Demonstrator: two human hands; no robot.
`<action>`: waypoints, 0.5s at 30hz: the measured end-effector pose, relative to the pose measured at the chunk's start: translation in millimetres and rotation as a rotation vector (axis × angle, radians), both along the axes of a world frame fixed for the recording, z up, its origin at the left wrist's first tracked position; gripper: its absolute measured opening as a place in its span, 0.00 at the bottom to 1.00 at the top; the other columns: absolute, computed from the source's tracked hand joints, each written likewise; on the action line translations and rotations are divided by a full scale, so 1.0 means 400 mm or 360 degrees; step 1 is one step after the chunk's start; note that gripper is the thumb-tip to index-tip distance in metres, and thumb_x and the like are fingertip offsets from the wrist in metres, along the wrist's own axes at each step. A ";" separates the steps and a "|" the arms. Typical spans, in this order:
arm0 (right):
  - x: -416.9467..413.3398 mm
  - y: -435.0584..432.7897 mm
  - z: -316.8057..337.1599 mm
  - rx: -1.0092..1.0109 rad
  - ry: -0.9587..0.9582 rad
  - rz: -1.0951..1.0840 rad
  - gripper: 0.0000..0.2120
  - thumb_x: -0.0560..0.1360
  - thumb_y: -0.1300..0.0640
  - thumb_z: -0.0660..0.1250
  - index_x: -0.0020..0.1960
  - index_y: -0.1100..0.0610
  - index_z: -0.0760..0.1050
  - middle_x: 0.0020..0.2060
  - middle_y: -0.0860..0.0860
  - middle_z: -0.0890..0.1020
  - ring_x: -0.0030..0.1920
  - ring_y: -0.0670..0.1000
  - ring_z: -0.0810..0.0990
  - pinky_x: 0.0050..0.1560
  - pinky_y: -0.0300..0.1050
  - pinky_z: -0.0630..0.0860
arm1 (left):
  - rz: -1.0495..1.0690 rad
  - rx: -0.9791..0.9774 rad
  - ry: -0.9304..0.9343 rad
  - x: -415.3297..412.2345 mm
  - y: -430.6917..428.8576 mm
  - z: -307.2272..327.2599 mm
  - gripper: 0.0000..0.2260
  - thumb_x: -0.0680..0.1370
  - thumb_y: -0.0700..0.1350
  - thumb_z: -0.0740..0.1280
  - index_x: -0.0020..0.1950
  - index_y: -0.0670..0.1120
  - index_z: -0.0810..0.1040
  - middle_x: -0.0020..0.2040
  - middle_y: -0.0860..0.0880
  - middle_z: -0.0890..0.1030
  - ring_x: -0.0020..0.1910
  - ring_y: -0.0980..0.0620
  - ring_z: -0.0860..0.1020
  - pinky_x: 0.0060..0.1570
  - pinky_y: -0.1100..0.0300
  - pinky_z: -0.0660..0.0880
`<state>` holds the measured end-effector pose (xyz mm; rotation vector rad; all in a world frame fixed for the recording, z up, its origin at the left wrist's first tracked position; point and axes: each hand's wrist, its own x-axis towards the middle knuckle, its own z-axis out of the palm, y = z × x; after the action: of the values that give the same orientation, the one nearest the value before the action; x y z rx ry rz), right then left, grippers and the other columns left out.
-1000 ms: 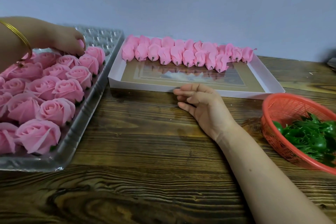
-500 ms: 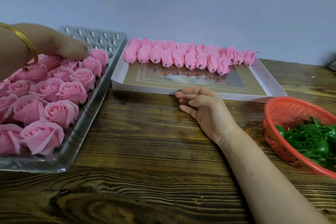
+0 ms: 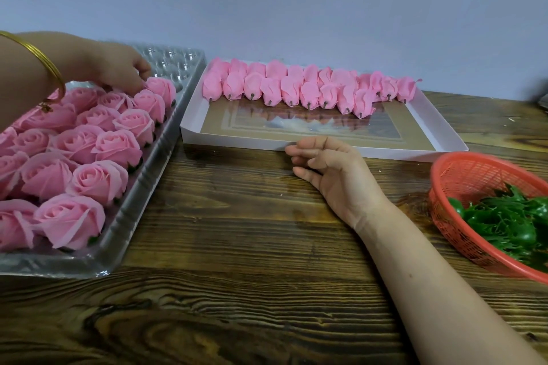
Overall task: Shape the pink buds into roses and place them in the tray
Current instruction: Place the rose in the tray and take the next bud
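Seating a rose [image 3: 118, 99] at 12 o'clock of the tray [image 3: 142, 184]; left hand [image 3: 118, 71] fingers curled, grip unclear. Right hand [image 3: 335, 172] loosely curled, empty. Next it likely reaches the buds [image 3: 290, 89] at its 12.

Plain pale grey-blue wall [image 3: 296, 0], dark-grained wooden table [image 3: 237, 246], soft even light

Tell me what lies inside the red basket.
The red basket holds a heap of green leaf pieces. Its floor beneath them is covered, and its right part runs out of frame.
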<state>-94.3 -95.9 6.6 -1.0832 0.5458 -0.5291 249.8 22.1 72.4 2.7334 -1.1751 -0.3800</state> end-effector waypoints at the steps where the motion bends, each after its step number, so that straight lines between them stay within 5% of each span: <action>1: 0.000 0.000 0.000 0.0002 0.0000 -0.0002 0.15 0.71 0.76 0.55 0.47 0.63 0.76 0.45 0.58 0.83 0.47 0.51 0.79 0.47 0.40 0.79 | 0.0012 0.0011 0.0023 -0.003 0.000 0.002 0.03 0.75 0.32 0.66 0.41 0.37 0.75 0.32 0.42 0.72 0.30 0.47 0.68 0.31 0.61 0.64; 8: 0.001 0.000 -0.001 0.0007 0.0000 -0.0007 0.15 0.71 0.75 0.55 0.47 0.63 0.76 0.46 0.58 0.83 0.47 0.51 0.78 0.47 0.40 0.79 | 0.0060 0.0015 0.0154 -0.009 -0.005 0.013 0.10 0.74 0.28 0.64 0.35 0.39 0.72 0.29 0.43 0.70 0.28 0.48 0.66 0.26 0.64 0.63; 15: 0.000 -0.001 -0.001 0.0013 -0.0009 0.0000 0.15 0.71 0.76 0.55 0.47 0.63 0.76 0.46 0.59 0.83 0.47 0.51 0.78 0.47 0.40 0.79 | 0.0089 0.0047 0.0006 -0.013 -0.020 0.008 0.06 0.74 0.29 0.64 0.40 0.37 0.79 0.31 0.42 0.75 0.28 0.46 0.71 0.24 0.63 0.68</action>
<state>-94.3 -96.3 6.3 -1.0735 0.5427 -0.5289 244.6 14.1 75.4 2.7826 -1.0979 -0.3984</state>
